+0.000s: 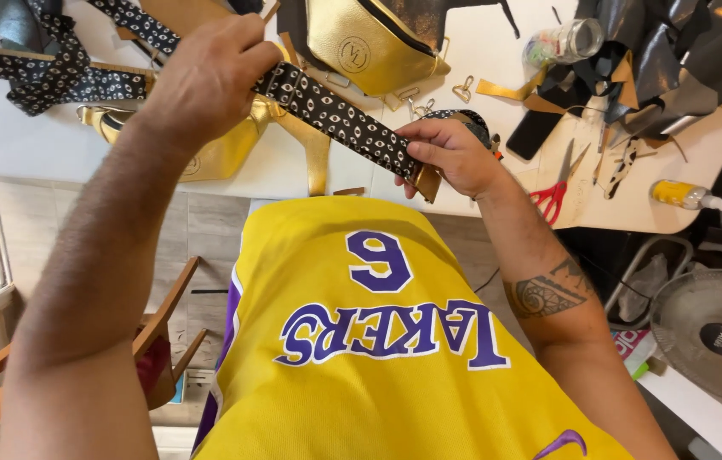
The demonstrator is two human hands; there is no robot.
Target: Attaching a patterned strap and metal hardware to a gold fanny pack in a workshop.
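A black strap with a white eye-shaped pattern [335,119] runs taut between both my hands above the edge of the white table [3,140]. My left hand [208,77] grips it near the upper part. My right hand [455,158] pinches its lower end, where a gold leather tab [426,181] is attached. More of the same patterned strap [46,77] lies bunched at the far left. A gold leather bag [216,153] lies under the strap, below my left hand.
A second gold bag [369,47] sits at the back. Red-handled scissors [555,194], pliers [621,166], metal clasps [466,88], a glue bottle [689,196], a clear jar [565,41] and black leather scraps [667,60] crowd the right side. A fan [714,336] stands right, a wooden chair [157,332] left.
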